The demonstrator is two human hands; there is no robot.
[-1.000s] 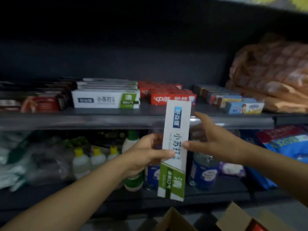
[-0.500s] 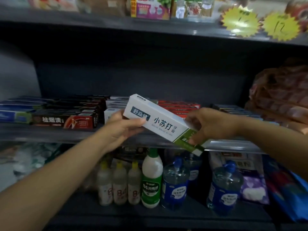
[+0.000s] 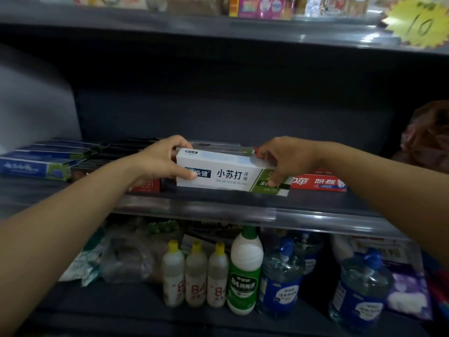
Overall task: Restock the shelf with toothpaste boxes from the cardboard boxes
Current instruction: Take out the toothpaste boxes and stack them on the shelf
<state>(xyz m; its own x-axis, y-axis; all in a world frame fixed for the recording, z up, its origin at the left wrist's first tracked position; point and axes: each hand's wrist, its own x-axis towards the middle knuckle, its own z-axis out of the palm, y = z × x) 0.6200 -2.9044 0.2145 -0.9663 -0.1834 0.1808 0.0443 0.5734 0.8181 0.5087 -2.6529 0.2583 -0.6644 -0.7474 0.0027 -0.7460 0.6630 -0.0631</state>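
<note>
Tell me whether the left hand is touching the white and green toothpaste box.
Touching. The head view shows the left hand gripping the white and green toothpaste box at its left end, thumb across the front face.

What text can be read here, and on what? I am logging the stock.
"小苏打 牙膏": white and green toothpaste box, held by left hand and right hand.
"10": yellow starburst price tag.
"84": small yellow-capped bottles.
"84消毒液": green-labelled white bottle.
Red toothpaste box: blurred.
</note>
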